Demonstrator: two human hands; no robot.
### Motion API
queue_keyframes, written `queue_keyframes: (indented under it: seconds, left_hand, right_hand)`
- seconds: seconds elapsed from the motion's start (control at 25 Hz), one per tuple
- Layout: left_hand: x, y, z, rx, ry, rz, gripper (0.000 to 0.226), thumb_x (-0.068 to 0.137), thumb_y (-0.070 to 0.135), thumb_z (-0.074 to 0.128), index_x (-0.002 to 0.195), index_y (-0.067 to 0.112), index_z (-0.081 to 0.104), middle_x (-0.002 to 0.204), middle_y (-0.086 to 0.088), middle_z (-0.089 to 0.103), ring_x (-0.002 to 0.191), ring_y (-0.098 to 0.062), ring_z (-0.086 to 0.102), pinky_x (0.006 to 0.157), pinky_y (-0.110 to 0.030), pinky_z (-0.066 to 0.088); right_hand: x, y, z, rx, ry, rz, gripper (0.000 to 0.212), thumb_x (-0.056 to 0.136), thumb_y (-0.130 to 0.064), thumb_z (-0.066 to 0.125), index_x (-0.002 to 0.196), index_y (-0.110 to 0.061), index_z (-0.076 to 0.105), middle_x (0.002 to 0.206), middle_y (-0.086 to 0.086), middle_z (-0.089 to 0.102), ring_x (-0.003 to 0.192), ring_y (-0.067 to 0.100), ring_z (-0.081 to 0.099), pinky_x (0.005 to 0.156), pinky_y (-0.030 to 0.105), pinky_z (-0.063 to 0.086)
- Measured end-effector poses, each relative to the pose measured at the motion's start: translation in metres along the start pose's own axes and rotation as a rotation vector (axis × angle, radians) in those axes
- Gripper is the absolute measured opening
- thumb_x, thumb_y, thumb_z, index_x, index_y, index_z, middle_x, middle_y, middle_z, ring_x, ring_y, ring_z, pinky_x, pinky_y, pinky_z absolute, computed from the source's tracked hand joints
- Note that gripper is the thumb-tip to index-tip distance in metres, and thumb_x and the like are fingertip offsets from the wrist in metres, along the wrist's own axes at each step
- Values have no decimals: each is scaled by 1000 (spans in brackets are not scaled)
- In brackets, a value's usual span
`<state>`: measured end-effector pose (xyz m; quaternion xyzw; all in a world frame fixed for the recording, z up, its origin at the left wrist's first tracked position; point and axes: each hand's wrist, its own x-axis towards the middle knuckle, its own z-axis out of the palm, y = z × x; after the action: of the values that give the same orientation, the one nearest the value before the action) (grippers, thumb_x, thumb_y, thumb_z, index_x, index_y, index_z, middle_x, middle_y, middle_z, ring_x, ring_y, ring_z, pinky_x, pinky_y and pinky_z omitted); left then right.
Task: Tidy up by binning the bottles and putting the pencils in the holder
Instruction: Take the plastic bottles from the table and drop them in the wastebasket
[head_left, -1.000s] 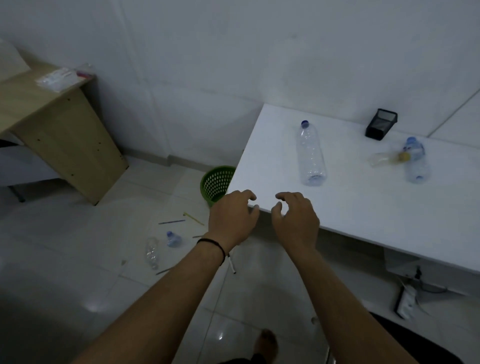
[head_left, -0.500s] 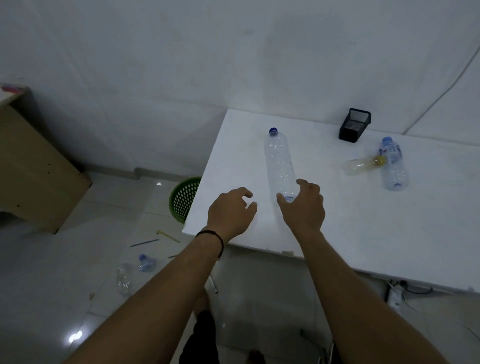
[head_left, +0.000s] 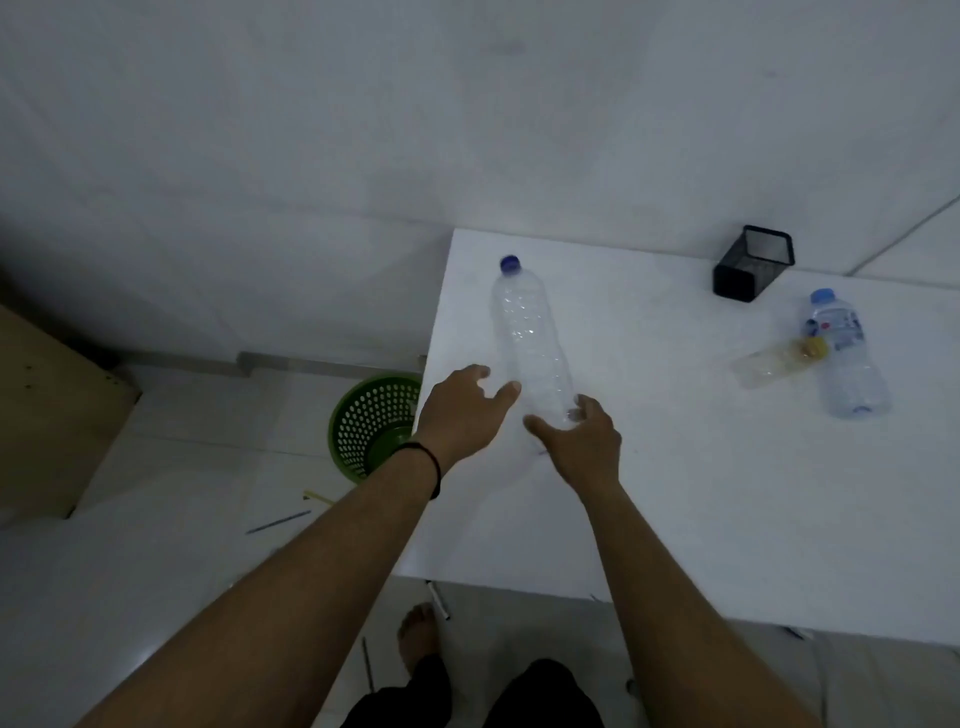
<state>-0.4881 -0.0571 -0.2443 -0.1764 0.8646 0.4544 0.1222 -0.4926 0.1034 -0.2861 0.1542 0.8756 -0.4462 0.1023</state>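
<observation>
Where the right hand (head_left: 582, 447) covers it, the clear bottle (head_left: 527, 327)'s base is hidden.

The white table (head_left: 727, 493) runs off the frame at three o'clock, its near-left edge covers part of the green bin (head_left: 371, 421), the right hand (head_left: 582, 441) hides the base of the clear bottle (head_left: 530, 338), and the thin sticks on the floor at seven o'clock are too small to identify.

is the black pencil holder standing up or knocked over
Knocked over. The pencil holder lies on its side on the table, its open mouth facing away from the person. No pencils show inside.
</observation>
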Motion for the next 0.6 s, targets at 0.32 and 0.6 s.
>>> queue_keyframes:
  seconds: [0.32,0.6]
  left_hand:
    - [67,-67,-106,-674,358,-242,68,65,51,86,121,22,58,114,2,67,101,-19,66,84,-34,58]
    - [113,-141,-121,-525,560,-314,75,67,43,87,124,26,42,106,8,57,98,-15,60,82,-29,52]
  right_hand:
    - [1,-98,111,-69,-397,-485,79,72,-55,79,138,-26,45,129,-10,58,109,8,55,91,27,48]
    - [63,-90,176,-689,-195,-373,78,93,-53,49,156,-21,15,165,8,12,150,34,12,120,52,19]
